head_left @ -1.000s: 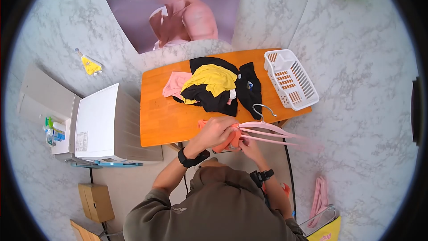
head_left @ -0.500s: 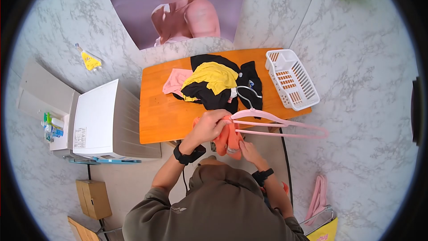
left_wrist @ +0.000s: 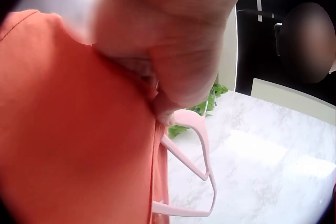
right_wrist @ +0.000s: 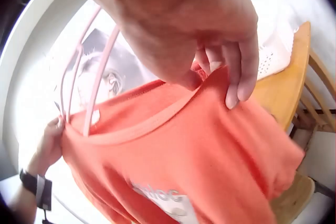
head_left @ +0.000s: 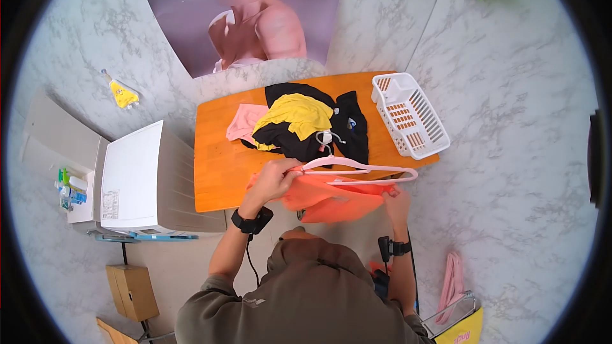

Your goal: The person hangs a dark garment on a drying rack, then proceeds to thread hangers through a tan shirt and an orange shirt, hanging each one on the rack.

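Observation:
An orange T-shirt (head_left: 331,202) hangs between my two hands at the table's front edge, its neckline spread wide with part of a printed patch (right_wrist: 176,205) on the front. A pink hanger (head_left: 347,164) with a metal hook has one end inside the neck opening, near my left hand. That left hand (head_left: 274,180) grips the shirt's shoulder together with this end of the hanger; its curled fingers are partly hidden in the left wrist view. My right hand (head_left: 396,205) pinches the opposite side of the neckline (right_wrist: 202,85). The hanger's other end lies above the fabric, outside the collar.
A heap of black, yellow and pink clothes (head_left: 296,118) lies on the orange table (head_left: 220,165). On its right side stands a white plastic basket (head_left: 411,114). A white appliance (head_left: 137,178) is at left. More pink hangers (head_left: 452,283) hang low at right.
My right hand has moved out to the right, stretching the bunched T-shirt open. The hanger has shifted left with my left hand, and the shirt's neck now spans below it.

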The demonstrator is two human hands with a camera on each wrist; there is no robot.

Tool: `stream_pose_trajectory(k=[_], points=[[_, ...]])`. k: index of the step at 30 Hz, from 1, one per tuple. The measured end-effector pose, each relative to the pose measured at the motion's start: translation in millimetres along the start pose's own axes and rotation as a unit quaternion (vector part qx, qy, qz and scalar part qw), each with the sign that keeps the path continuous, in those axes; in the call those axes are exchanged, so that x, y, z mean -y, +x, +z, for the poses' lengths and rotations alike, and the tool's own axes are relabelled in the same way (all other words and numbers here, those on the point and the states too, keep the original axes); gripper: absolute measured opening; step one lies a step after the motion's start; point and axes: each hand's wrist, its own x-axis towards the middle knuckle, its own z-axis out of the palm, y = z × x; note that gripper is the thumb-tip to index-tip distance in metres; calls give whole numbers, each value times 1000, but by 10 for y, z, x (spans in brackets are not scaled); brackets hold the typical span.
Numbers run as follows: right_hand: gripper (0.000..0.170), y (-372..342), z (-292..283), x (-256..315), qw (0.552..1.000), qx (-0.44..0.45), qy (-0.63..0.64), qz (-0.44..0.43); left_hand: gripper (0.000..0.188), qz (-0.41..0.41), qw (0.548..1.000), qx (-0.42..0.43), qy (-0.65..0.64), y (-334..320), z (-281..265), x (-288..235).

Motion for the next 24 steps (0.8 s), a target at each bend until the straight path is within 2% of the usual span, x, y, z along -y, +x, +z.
stream_pose_trajectory(k=[2, 3, 5, 7, 11, 13, 15, 19, 21, 24], points=[[16, 97, 11, 8, 967, -70, 241, -50, 14, 11, 1000, 16, 8, -34, -45, 18], [24, 124, -202, 84, 985, 22, 157, -64, 14, 8, 1000, 14, 9, -55, -34, 51], [26, 138, -272, 247, 979, 32, 191, -61, 14, 49, 998, 17, 41, -62, 2, 149], [28, 127, -353, 399, 972, 44, 223, -57, 15, 40, 998, 23, 45, -82, 2, 215], [35, 144, -573, 670, 990, 86, 94, -58, 13, 32, 998, 43, 26, -77, -77, 229], [37, 197, -576, 540, 992, 111, 48, -40, 13, 4, 997, 73, 32, -93, -187, 220], [43, 285, -441, 350, 991, 91, -38, -94, 14, -24, 994, 100, 38, -103, -231, 231], [47, 171, -320, 541, 988, 122, 6, -98, 14, -11, 991, 111, 77, -126, -159, 296], [55, 119, -261, 622, 974, 158, 59, -148, 14, -14, 988, 111, 109, -122, -54, 278], [51, 97, -293, 750, 973, 172, 102, -117, 16, -16, 989, 109, 96, -105, 44, 260]])
